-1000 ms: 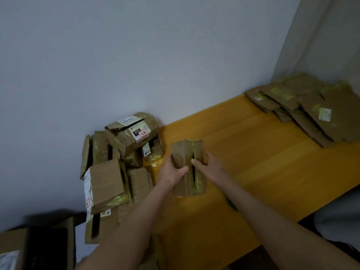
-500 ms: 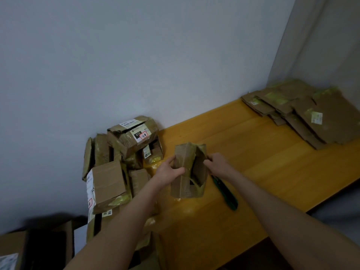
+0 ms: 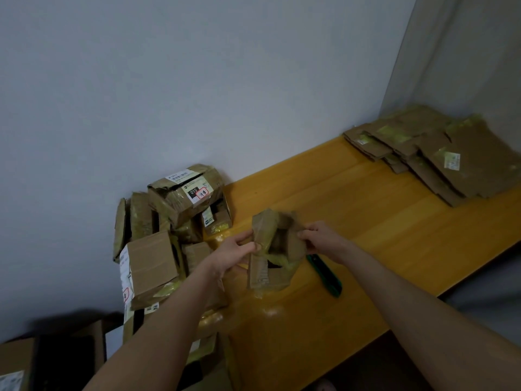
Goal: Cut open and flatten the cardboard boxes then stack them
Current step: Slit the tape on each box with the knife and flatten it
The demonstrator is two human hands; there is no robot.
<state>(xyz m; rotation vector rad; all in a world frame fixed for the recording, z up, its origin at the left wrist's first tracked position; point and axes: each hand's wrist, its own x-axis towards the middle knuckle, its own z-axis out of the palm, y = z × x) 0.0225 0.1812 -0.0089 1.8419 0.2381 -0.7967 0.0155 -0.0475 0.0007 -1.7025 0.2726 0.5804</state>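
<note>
Both hands (image 3: 235, 253) gripping opened box (image 3: 272, 251), cutter (image 3: 325, 275) beside, tabletop (image 3: 380, 235) bare rightward

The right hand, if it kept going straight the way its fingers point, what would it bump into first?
The right hand points leftward and already pinches one flap of the small open box. Going on, it would likely cross the opening and meet the left hand gripping the opposite flap, though depth is unclear.

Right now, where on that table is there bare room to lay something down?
The widest bare table lies between the knife and the flat stack. The near edge is also bare. The box pile crowds the left end.
</note>
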